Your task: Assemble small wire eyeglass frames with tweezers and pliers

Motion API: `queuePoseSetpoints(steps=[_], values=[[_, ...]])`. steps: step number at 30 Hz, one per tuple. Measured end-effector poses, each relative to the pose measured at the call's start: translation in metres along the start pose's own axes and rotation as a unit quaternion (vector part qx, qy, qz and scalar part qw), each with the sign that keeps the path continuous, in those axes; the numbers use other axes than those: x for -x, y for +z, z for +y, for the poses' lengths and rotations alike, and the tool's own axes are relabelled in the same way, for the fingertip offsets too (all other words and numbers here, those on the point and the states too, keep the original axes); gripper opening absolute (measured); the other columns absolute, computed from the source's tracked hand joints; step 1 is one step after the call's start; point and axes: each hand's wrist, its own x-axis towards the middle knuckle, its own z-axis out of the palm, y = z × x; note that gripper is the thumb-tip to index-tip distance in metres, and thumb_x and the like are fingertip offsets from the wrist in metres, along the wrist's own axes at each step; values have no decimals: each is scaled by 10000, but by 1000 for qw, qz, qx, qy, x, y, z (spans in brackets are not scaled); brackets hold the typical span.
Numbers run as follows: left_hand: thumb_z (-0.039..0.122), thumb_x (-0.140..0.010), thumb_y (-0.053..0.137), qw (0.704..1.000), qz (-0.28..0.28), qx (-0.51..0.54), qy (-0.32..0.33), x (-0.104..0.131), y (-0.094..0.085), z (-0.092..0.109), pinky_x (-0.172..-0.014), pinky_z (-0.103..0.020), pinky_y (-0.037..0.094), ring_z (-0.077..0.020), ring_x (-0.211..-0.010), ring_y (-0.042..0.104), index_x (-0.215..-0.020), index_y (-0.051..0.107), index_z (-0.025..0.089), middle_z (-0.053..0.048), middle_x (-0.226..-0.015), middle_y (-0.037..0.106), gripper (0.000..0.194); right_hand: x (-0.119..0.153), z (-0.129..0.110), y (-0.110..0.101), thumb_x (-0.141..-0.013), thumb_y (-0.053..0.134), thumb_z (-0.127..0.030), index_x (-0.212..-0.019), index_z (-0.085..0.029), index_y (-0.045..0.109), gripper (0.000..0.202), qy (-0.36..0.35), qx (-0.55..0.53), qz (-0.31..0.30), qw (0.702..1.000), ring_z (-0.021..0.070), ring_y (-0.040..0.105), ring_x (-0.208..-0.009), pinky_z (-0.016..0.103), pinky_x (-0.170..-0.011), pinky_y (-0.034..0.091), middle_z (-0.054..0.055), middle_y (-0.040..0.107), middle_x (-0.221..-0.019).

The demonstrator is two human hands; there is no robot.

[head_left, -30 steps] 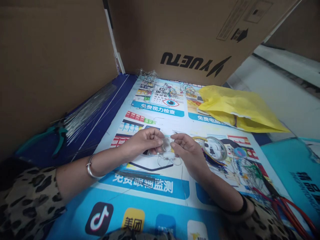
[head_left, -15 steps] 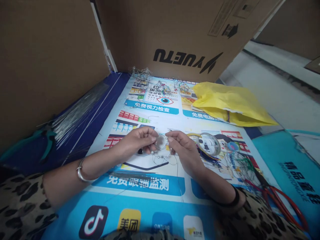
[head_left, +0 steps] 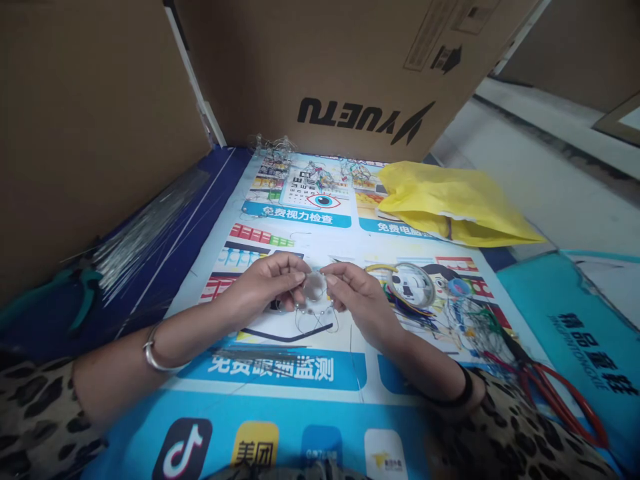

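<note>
Between my two hands is a beaded wire piece (head_left: 313, 312), thin wire with small pale beads and loose loops hanging below. At its top sits a round, see-through part (head_left: 315, 287), too blurred to make out fully. My left hand (head_left: 277, 281) pinches the left side of it between thumb and forefinger. On the opposite side my right hand (head_left: 356, 293) is closed in a similar pinch. Fingertips hide part of the wire. Under my left wrist lies a thin bundle of straight wires (head_left: 265, 352) on the printed sheet (head_left: 250, 407).
Teal-handled pliers (head_left: 83, 293) and a bundle of silvery wires (head_left: 145, 233) lie left. To the right are a wire coil (head_left: 413, 285), tangled wires (head_left: 467, 323), red-handled scissors (head_left: 570, 400) and a yellow bag (head_left: 450, 200). Cardboard walls (head_left: 350, 53) stand behind.
The whole view has shifted a little, so things appear slightly farther left. Both hands keep their pinch on the beaded wire piece, and the round part shows slightly more fully.
</note>
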Motion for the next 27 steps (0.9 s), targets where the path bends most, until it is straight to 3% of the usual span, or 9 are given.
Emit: queuePoseSetpoints(steps=[6, 19, 27], values=[[311, -798, 596, 1000, -3, 10, -6, -1, 0, 1, -479, -179, 425, -94, -573, 573, -875, 549, 156, 4, -673, 602, 178, 1, -3, 1, -752, 590, -378, -886, -197, 564, 227, 24, -1, -48, 999, 70, 433, -524, 203, -473, 360, -47, 511, -621], [333, -782, 594, 998, 56, -31, 12, 0, 1, 6, -502, -199, 406, -76, -540, 498, -876, 560, 168, 23, -675, 547, 193, 0, 2, 2, -749, 584, -335, -819, -183, 535, 174, -4, 1, -7, 1000, 54, 372, -474, 189, -438, 317, -74, 426, -555], [303, -756, 608, 998, 6, -56, -12, 2, 4, 8, -506, -201, 361, -73, -525, 483, -804, 523, 161, 37, -615, 544, 172, -1, 4, 1, -772, 577, -331, -839, -199, 526, 157, 5, -66, 23, 998, 62, 410, -479, 188, -462, 356, -75, 455, -540]])
